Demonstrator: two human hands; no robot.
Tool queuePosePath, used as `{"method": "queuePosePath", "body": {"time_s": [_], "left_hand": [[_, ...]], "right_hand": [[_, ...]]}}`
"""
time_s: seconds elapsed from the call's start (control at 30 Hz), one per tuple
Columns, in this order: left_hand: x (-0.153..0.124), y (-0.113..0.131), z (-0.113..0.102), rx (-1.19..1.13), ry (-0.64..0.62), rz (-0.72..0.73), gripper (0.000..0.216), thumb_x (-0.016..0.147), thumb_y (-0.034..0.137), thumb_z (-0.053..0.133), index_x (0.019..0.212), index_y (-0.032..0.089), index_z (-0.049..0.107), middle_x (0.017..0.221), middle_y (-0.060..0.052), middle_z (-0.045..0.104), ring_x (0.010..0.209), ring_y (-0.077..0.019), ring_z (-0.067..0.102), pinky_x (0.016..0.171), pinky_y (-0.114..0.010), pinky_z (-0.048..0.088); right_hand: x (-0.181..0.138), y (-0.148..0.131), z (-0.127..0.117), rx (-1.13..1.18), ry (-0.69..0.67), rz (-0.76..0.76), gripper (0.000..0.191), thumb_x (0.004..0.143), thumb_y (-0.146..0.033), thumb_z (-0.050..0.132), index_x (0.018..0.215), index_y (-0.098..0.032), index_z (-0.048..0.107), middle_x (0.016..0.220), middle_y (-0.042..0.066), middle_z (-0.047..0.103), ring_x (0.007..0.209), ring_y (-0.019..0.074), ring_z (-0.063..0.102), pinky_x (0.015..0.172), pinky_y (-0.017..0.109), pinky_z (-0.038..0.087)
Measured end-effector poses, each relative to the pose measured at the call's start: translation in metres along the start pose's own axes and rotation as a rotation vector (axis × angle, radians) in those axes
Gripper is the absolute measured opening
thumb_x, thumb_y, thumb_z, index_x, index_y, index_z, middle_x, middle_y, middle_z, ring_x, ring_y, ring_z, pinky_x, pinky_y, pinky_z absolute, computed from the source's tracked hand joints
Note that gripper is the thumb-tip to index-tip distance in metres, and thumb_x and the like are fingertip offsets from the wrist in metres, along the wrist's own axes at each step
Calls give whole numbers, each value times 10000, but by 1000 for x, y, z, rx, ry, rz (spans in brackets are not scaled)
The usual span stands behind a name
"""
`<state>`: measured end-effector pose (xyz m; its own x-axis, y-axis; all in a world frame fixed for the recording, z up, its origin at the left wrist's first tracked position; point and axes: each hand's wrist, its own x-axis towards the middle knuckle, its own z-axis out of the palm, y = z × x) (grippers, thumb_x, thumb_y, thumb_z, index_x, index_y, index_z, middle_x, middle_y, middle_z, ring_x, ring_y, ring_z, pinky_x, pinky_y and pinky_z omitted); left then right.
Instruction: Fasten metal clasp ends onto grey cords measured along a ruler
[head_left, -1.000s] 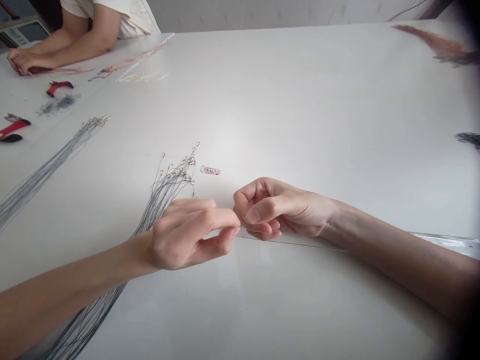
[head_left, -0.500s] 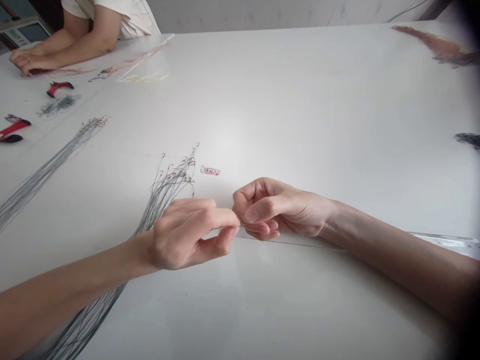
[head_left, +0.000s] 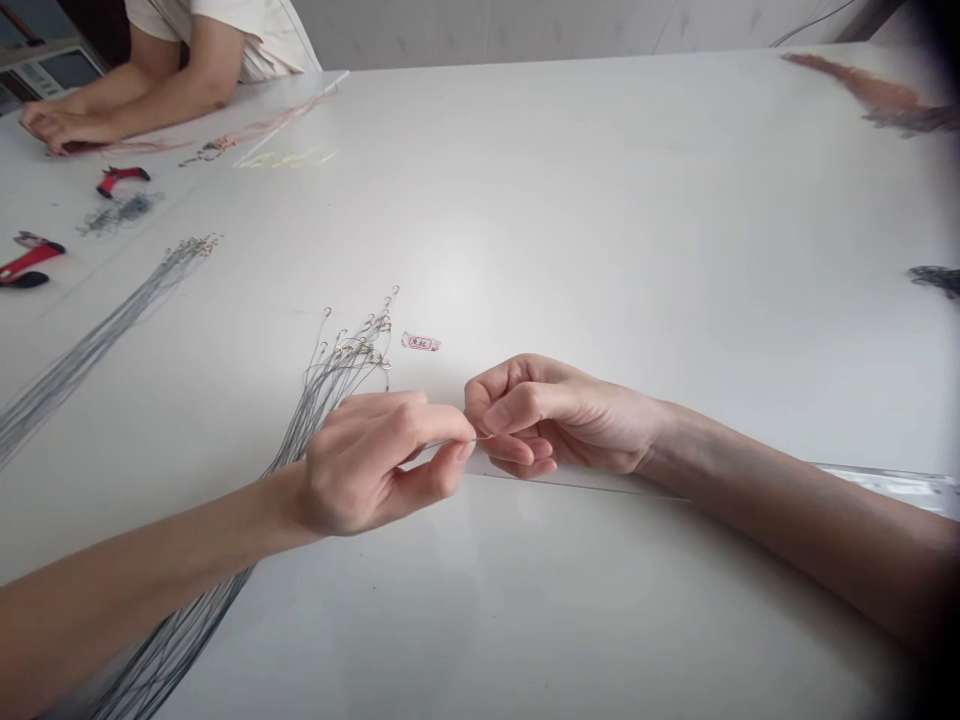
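Note:
My left hand (head_left: 375, 465) pinches a fine grey line (head_left: 450, 441) between thumb and fingertips. A tiny gold fish hook (head_left: 486, 437) shows at the line's end, where it meets my right hand (head_left: 536, 418). The curled fingers and thumb of that hand close on the hook, hiding part of it. Behind my left hand lies a bundle of hooked grey leaders (head_left: 334, 370), its lines running under my left forearm toward the lower left. A small red-and-white label (head_left: 420, 342) sits just beyond the gap between my hands.
A co-worker's hands (head_left: 60, 125) rest at the far left of the white table (head_left: 600, 200). Red-handled pliers (head_left: 122, 177) and a second pair (head_left: 26, 258) lie near a second leader bundle (head_left: 97, 345). A clear plastic strip (head_left: 885, 485) lies at the right.
My left hand has drawn slightly leftward from my right, opening a small gap. The gold hook now shows between them. The co-worker's hands have shifted slightly.

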<state>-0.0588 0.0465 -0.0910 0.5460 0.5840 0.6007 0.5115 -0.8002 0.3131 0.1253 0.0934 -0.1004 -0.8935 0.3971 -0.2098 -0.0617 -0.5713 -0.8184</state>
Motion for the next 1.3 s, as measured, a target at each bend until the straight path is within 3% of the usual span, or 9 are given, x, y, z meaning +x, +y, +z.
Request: {"method": "queuePosePath", "body": {"time_s": [0.6,0.83,1.1,1.3], "left_hand": [[-1,0,3,48,82,-36,119,820,115,524,723,184,534,469,73,414,369,-37,325,335,-159,274],[-1,-8,10,-37,222,50,125,792,59,549,805,177,510,460,89,427,375,-41,290,349,-169,267],[2,-9,13,-63,177,-12,104,806,76,505,758,167,485,466,103,293,392,-34,260,378,-148,270],[-2,-10,19,-57,132,-61,84,829,112,472,778,179,477,472,96,394,402,-47,316,404,-152,312]], "right_hand": [[-1,-2,3,24,67,16,185,733,-129,498,549,-124,470,488,-26,454,425,52,371,423,179,297],[1,0,3,54,79,-15,184,793,-150,538,613,-116,519,542,-28,465,457,45,388,446,165,325],[3,2,2,118,73,-48,229,834,-239,562,650,-115,504,595,-16,453,515,52,381,490,166,355],[6,4,1,131,79,-61,204,827,-248,581,695,-110,507,626,-8,457,536,50,386,519,164,365]]}}
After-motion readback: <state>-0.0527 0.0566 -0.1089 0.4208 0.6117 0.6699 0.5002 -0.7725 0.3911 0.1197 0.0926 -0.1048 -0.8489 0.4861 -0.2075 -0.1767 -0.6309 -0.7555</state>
